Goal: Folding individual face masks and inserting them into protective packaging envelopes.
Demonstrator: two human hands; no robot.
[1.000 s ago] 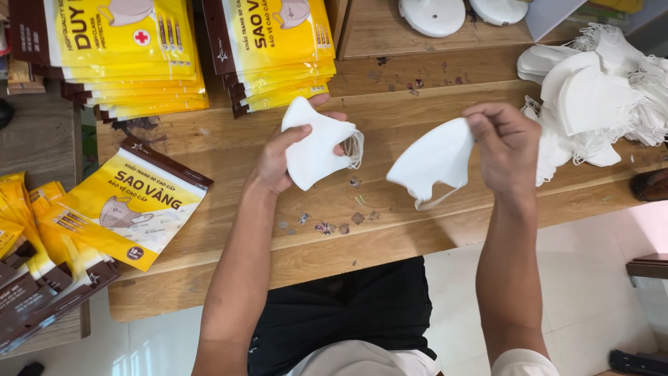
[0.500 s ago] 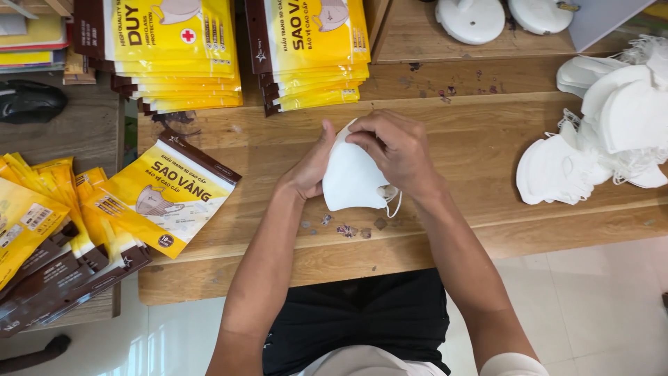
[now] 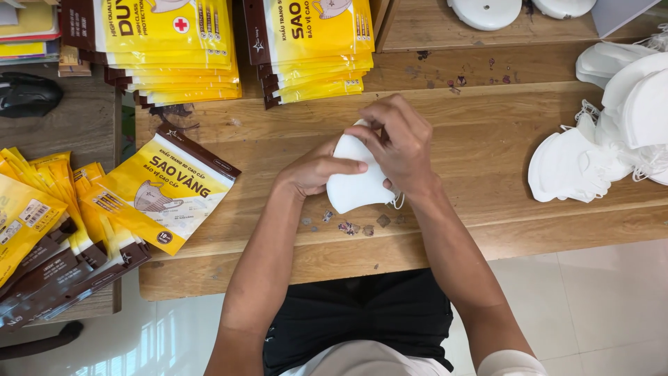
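Both hands over table mid: left hand (image 3: 316, 170) & right hand (image 3: 396, 143) pinch white masks (image 3: 355, 188) together, not yet bagged. Yellow pouch (image 3: 163, 191) lies empty-looking left; loose mask pile (image 3: 591, 153) waits right, sealed packs (image 3: 306, 49) stacked at back.

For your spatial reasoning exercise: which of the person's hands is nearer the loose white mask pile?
Right. The right hand is on the side of the mask pile; the left hand lies farther off, beyond the held mask.

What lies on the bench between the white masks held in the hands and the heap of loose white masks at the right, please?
In the head view, only bare wooden benchtop separates the held white masks from the heap of loose masks; nothing rests on that stretch.
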